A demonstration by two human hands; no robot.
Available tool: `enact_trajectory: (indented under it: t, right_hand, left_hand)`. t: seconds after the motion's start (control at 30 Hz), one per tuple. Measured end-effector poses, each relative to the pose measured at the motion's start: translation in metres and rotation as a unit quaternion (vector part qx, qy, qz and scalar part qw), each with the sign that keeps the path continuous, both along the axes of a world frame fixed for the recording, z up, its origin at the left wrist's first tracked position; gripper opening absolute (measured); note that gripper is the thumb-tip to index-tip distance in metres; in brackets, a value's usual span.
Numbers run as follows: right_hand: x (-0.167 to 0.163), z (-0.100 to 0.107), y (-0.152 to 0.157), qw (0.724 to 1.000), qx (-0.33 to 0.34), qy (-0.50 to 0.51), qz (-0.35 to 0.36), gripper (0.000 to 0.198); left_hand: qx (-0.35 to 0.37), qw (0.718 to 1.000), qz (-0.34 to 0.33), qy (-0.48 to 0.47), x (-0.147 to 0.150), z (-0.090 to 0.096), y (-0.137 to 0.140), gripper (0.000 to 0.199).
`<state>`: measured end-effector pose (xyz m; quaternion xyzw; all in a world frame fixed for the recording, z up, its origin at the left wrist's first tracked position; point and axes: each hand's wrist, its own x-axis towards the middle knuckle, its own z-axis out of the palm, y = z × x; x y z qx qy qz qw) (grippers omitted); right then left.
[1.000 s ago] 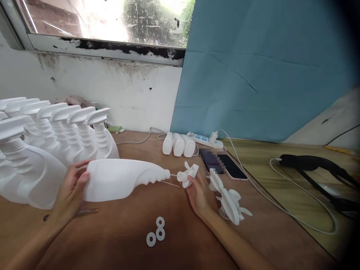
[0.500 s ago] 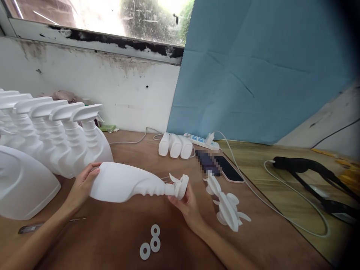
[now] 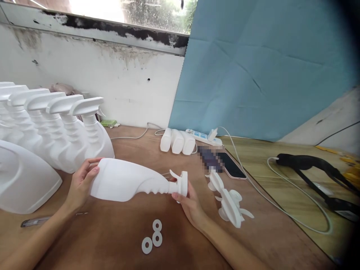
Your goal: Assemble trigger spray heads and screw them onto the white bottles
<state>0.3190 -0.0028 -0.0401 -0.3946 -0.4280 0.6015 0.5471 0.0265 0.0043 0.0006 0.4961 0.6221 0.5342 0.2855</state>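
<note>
A white spray bottle (image 3: 123,182) lies sideways in the air above the brown table, its base to the left and its neck to the right. My left hand (image 3: 83,182) is closed around the base end. At the other end, my right hand (image 3: 189,204) grips the trigger sprayer head (image 3: 182,183), which sits at the bottle's neck with its trigger pointing up. Whether the head is fully seated I cannot tell. Below the bottle, several white ring washers (image 3: 157,239) lie on the table. Loose white sprayer heads (image 3: 229,206) rest to the right of my right hand.
Several white spray bottles (image 3: 91,138) stand in rows at the left. A utility knife (image 3: 35,221) lies near my left forearm. Small white bottles (image 3: 177,141), a power strip (image 3: 204,137) and phones (image 3: 232,165) sit at the back. A cable and a black strap (image 3: 309,163) lie right.
The view has tilted down slightly. Both hands keep hold of the spray bottle, and the sprayer head has turned a little, now standing more upright at the neck.
</note>
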Motion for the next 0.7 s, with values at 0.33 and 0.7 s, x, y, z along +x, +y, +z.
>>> enact_trajectory:
  t: [0.33,0.7]
  right_hand:
    - [-0.003,-0.001,0.002,0.999,-0.026,-0.020,-0.006,0.039]
    - [-0.003,0.002,0.002,0.996,-0.076,-0.039,0.034,0.044]
  left_hand:
    - [0.039,0.997,-0.019,-0.067,-0.002,-0.007,-0.001,0.040]
    - [0.131,0.985,-0.046,-0.099,-0.008,-0.013,-0.003,0.035]
